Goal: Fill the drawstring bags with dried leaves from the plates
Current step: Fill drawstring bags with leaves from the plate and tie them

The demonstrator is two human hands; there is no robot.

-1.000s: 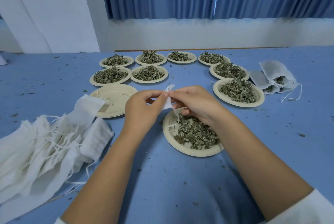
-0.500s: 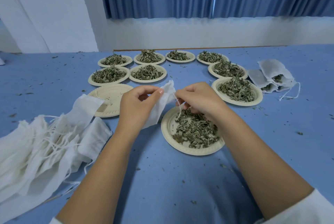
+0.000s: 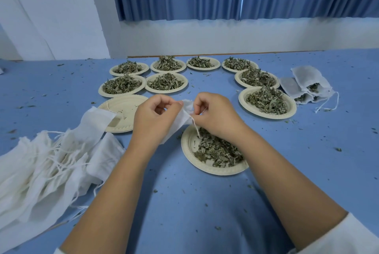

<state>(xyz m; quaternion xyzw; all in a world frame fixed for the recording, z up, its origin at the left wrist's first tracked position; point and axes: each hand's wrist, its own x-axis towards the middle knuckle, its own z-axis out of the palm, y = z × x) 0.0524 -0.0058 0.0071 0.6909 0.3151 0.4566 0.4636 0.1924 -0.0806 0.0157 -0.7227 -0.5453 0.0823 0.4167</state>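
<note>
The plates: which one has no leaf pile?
The plate just left of the left hand: only crumbs on it, while every other plate carries a heap.

Both bare forearms reach forward and draw in toward the middle. The left hand (image 3: 155,119) and the right hand (image 3: 218,117) sit close together, knuckles up and fingers curled, each pinching the mouth of one bag (image 3: 180,119) between them.

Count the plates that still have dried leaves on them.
9 plates: four in the back row, two in front of them at left, two at right, one nearest the person. None looks hidden.
</note>
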